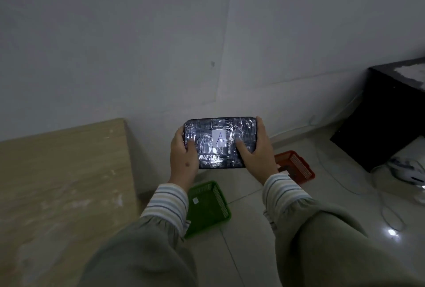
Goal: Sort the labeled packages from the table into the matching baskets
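A dark, shiny taped package (213,151) with a white label marked "A" is held up in the air in front of the wall, above the floor. My left hand (184,160) grips its left end and my right hand (256,152) grips its right end, thumbs on the front face. Below on the floor sits a green basket (207,208) with a small white tag inside, partly hidden by my left sleeve. A red basket (296,167) stands on the floor to the right of it, partly behind my right wrist.
A light wooden table (59,185) fills the lower left, its right edge close to my left arm. A black cabinet (386,121) stands at the right by the wall. White cables and a white object (407,171) lie on the tiled floor at far right.
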